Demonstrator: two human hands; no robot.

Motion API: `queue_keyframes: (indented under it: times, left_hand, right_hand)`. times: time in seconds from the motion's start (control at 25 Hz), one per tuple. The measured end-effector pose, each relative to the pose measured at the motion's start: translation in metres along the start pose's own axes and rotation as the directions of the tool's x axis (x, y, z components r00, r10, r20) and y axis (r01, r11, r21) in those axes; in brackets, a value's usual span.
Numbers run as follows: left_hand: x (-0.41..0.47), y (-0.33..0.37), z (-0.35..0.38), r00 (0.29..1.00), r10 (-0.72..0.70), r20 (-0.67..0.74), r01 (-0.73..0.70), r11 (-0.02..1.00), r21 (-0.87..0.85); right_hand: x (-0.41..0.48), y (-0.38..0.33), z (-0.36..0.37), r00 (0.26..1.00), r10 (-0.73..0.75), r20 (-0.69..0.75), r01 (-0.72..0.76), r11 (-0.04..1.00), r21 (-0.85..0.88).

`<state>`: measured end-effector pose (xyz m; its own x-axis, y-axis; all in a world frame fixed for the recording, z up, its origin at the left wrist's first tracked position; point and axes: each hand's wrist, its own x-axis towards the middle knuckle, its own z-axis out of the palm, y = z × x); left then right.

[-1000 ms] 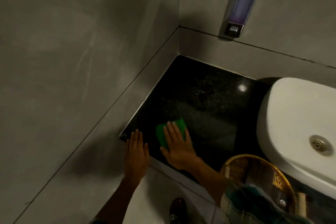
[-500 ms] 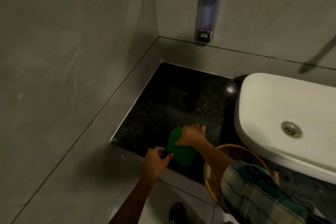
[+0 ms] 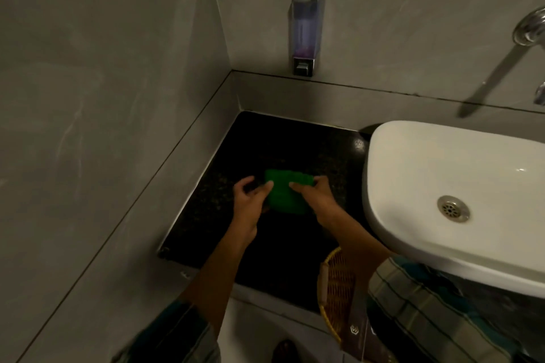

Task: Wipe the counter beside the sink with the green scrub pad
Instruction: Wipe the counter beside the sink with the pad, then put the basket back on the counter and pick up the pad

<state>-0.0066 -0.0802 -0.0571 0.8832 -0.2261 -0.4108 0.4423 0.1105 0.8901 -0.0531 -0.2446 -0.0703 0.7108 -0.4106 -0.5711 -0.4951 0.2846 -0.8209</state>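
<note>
The green scrub pad point(image 3: 284, 193) hangs slightly above the black speckled counter point(image 3: 265, 141), held between both hands. My left hand point(image 3: 250, 200) pinches its left edge with thumb and fingers. My right hand point(image 3: 317, 197) pinches its right edge. The pad looks spread out flat between them. The white sink point(image 3: 442, 186) stands to the right of the counter, its drain point(image 3: 453, 208) showing.
Grey tiled walls close the counter in at the left and back. A soap dispenser point(image 3: 305, 32) hangs on the back wall. A woven basket point(image 3: 336, 289) sits at the counter's front right. A metal tap point(image 3: 530, 29) is at the far right.
The pad was pressed flat on the counter under my right hand a second ago. It has since been lifted, and both hands now grip its edges farther back over the counter.
</note>
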Motion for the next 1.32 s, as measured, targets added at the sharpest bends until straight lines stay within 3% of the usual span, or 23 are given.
queue_keyframes:
  times: [0.04, 0.12, 0.2, 0.28, 0.36, 0.44, 0.52, 0.6, 0.68, 0.72, 0.8, 0.84, 0.96, 1.12, 1.32]
  left_hand:
    - [0.01, 0.007, 0.011, 0.996, 0.012, 0.087, -0.019, 0.996, 0.089]
    - [0.024, 0.01, 0.026, 0.976, -0.01, 0.218, -0.066, 0.939, 0.338]
    - [0.026, 0.005, 0.032, 0.961, -0.115, 0.25, -0.051, 0.817, 0.575]
    - [0.018, -0.005, 0.029, 0.957, -0.154, 0.245, -0.094, 0.633, 0.768]
    - [0.0, -0.014, 0.025, 0.954, -0.064, 0.292, -0.234, 0.446, 0.864]
    - [-0.024, -0.015, 0.024, 0.935, 0.023, 0.353, -0.338, 0.35, 0.873]
    - [-0.05, -0.02, 0.023, 0.901, 0.06, 0.429, -0.421, 0.359, 0.833]
    - [-0.079, -0.029, 0.018, 0.901, 0.054, 0.43, -0.408, 0.44, 0.8]
    - [-0.106, -0.042, 0.013, 0.923, -0.019, 0.383, -0.321, 0.511, 0.797]
    - [-0.116, -0.049, 0.012, 0.922, -0.075, 0.381, -0.29, 0.521, 0.803]
    - [-0.131, -0.063, 0.017, 0.899, -0.144, 0.414, -0.29, 0.514, 0.807]
    - [-0.134, -0.068, 0.021, 0.889, -0.147, 0.434, -0.308, 0.51, 0.803]
    - [-0.132, -0.068, 0.025, 0.886, -0.094, 0.455, -0.357, 0.49, 0.795]
    - [-0.107, -0.036, -0.004, 0.932, 0.04, 0.36, -0.346, 0.39, 0.853]
    - [-0.052, 0.016, -0.091, 0.979, 0.195, 0.063, -0.115, 0.271, 0.956]
  right_hand:
    - [0.004, -0.007, 0.0, 0.999, -0.043, -0.033, 0.045, 0.998, 0.049]
    - [0.006, -0.015, 0.003, 0.995, -0.1, -0.022, 0.099, 0.994, -0.043]
    - [0.001, -0.011, 0.002, 0.993, -0.116, 0.017, 0.115, 0.931, -0.345]
    - [-0.01, -0.006, -0.003, 0.991, -0.132, 0.015, 0.114, 0.78, -0.615]
    - [-0.035, -0.003, -0.007, 0.985, -0.153, 0.079, 0.163, 0.675, -0.72]
    - [-0.071, -0.003, -0.013, 0.967, -0.194, 0.166, 0.253, 0.633, -0.731]
    - [-0.115, 0.007, -0.038, 0.955, -0.262, 0.139, 0.276, 0.615, -0.739]
    - [-0.162, 0.026, -0.075, 0.908, -0.415, 0.056, 0.286, 0.516, -0.808]
    - [-0.207, 0.051, -0.116, 0.852, -0.517, -0.077, 0.139, 0.366, -0.92]
    - [-0.223, 0.062, -0.133, 0.848, -0.495, -0.187, 0.0, 0.354, -0.935]
    - [-0.238, 0.079, -0.156, 0.863, -0.338, -0.376, -0.244, 0.373, -0.895]
    - [-0.238, 0.087, -0.163, 0.878, -0.263, -0.4, -0.261, 0.438, -0.86]
    - [-0.229, 0.094, -0.163, 0.914, -0.178, -0.364, -0.118, 0.741, -0.661]
    - [-0.207, 0.08, -0.136, 0.942, -0.193, -0.275, 0.01, 0.833, -0.553]
    - [-0.146, 0.043, -0.031, 0.994, -0.108, -0.007, 0.096, 0.905, -0.415]
